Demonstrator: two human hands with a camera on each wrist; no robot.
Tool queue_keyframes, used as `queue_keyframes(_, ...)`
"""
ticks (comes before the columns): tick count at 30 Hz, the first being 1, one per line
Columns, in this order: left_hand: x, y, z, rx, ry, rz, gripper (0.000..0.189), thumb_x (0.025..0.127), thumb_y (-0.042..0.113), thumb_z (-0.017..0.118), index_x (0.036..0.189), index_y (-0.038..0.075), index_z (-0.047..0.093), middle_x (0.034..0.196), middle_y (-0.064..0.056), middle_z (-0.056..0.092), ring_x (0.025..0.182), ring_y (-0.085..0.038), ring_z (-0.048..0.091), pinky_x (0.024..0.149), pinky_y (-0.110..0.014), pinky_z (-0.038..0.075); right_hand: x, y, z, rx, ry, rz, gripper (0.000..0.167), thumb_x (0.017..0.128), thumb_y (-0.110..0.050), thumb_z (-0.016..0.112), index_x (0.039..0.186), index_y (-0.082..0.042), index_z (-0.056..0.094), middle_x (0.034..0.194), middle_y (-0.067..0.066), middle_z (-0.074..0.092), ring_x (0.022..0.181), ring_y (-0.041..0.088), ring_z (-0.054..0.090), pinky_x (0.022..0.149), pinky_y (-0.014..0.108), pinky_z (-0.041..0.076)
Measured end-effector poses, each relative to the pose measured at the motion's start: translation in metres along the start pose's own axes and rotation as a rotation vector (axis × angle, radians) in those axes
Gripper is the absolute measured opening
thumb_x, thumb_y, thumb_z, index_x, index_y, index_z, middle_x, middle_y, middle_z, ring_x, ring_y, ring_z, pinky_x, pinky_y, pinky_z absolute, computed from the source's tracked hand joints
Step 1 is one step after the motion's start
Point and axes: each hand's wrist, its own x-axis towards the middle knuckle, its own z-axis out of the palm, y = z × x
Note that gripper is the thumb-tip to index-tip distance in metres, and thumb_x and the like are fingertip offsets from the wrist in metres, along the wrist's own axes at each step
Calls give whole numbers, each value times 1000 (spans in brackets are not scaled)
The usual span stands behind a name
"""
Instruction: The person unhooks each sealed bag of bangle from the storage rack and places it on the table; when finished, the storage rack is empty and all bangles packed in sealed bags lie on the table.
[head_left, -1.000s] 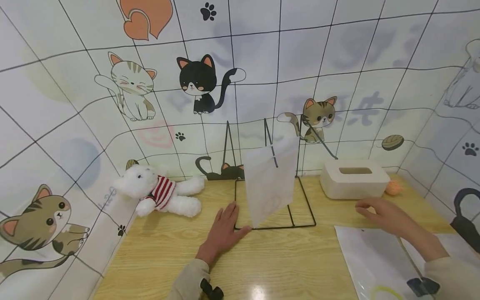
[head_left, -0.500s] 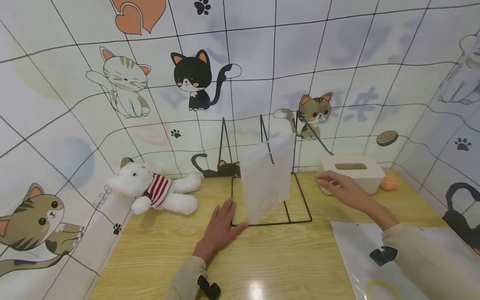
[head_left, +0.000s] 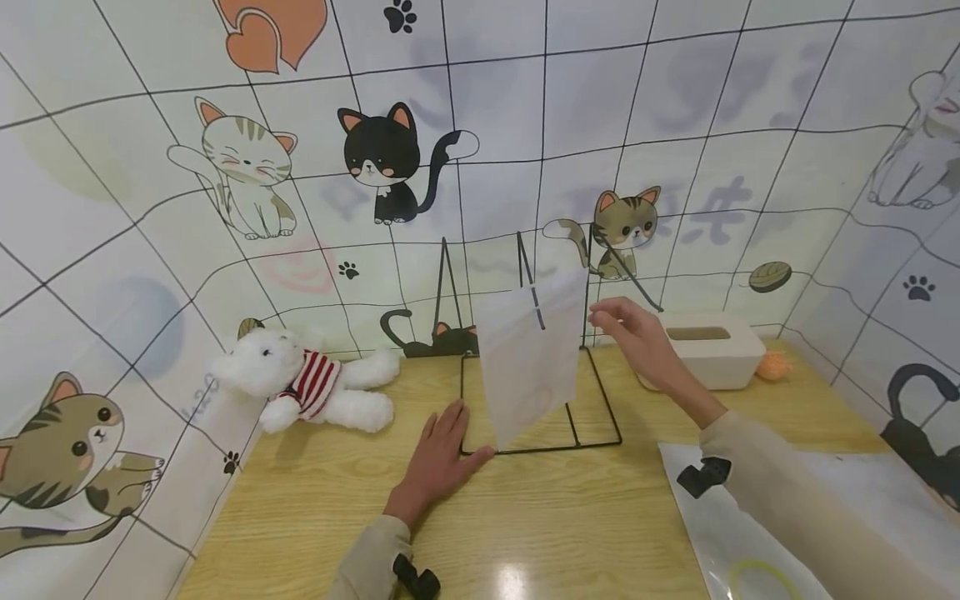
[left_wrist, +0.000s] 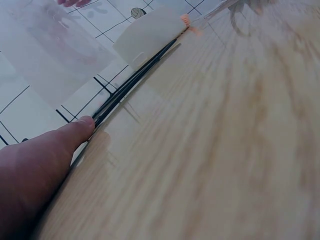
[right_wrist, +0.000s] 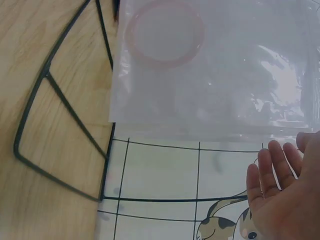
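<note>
A black wire rack [head_left: 597,383] stands on the table against the wall, with several prongs rising from its base. From one prong hangs a clear plastic bag [head_left: 528,367]; a faint pink ring shows on it in the right wrist view. My left hand [head_left: 437,467] lies flat at the rack's front left corner. Its thumb [left_wrist: 75,131] touches the base wire in the left wrist view. My right hand [head_left: 633,333] is raised at the bag's right edge, fingers loosely extended [right_wrist: 270,175]. Whether the thumb touches the bag, I cannot tell.
A white plush bear [head_left: 322,379] in a striped top lies at the left. Behind the right hand sit a white tissue box [head_left: 712,354] and a small orange object [head_left: 772,365]. Clear plastic sheeting [head_left: 720,508] with a yellow ring covers the table's right front.
My right hand has moved left and up, from above the plastic sheeting, past the tissue box, to the hanging bag's right edge. The left hand has stayed on the rack's corner.
</note>
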Motion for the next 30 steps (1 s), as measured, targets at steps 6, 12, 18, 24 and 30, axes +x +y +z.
queue_keyframes(6, 0, 0, -1, -13, -5, -4, 86, 97, 57, 53, 156, 0, 28, 165, -14, 25, 154, -29, 23, 126, -53, 15, 11, -13, 6, 104, 34, 43, 27, 105, -23, 53, 122, -3, 62, 111, -4, 63, 101, 8, 59, 85, 16, 47)
queue_keyframes(12, 0, -1, 0, -12, -4, -15, 87, 98, 59, 50, 157, 1, 27, 165, -13, 24, 154, -27, 21, 127, -51, 13, 20, -22, 12, 126, 40, 67, 32, 105, -26, 54, 123, -1, 61, 107, -11, 61, 98, 6, 61, 86, 16, 50)
queue_keyframes(18, 1, -2, -1, -2, 18, -4, 84, 98, 57, 52, 155, -1, 30, 164, -15, 27, 152, -31, 25, 125, -54, 17, 23, -33, 15, 240, 11, 87, 29, 103, -22, 57, 122, -1, 57, 102, -14, 64, 97, 1, 62, 87, 14, 52)
queue_keyframes(24, 0, -3, -2, -6, 21, -6, 85, 98, 57, 52, 155, -1, 30, 164, -16, 27, 153, -31, 25, 125, -54, 16, 18, -39, 19, 303, 71, 78, 14, 100, -23, 63, 108, -11, 62, 99, -17, 68, 98, 1, 64, 88, 14, 51)
queue_keyframes(30, 1, -3, 1, 1, -6, -10, 87, 98, 62, 48, 157, 1, 27, 165, -13, 24, 154, -28, 21, 126, -52, 13, 7, -46, 20, 316, 178, -2, 7, 101, -14, 60, 103, -10, 66, 101, -13, 68, 93, 2, 65, 81, 15, 53)
